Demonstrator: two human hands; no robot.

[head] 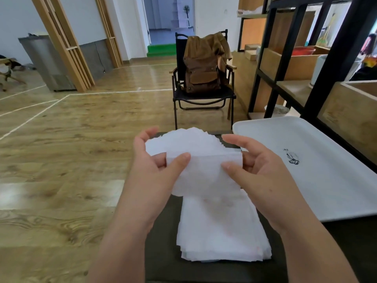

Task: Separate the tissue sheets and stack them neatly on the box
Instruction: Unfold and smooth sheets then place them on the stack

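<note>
A fanned bundle of white tissue sheets is held up above the dark table. My left hand grips its left side, thumb pressed on the front sheet. My right hand holds the right side, thumb on the front sheet and fingers behind. The front sheet hangs down from the bundle. Below it lies a flat stack of separated tissues; whatever it rests on is hidden beneath it.
A white tray with a small black logo lies to the right. Behind the table stands a black folding chair with a brown backpack. A black and wood shelf rises on the right. Wooden floor spreads left.
</note>
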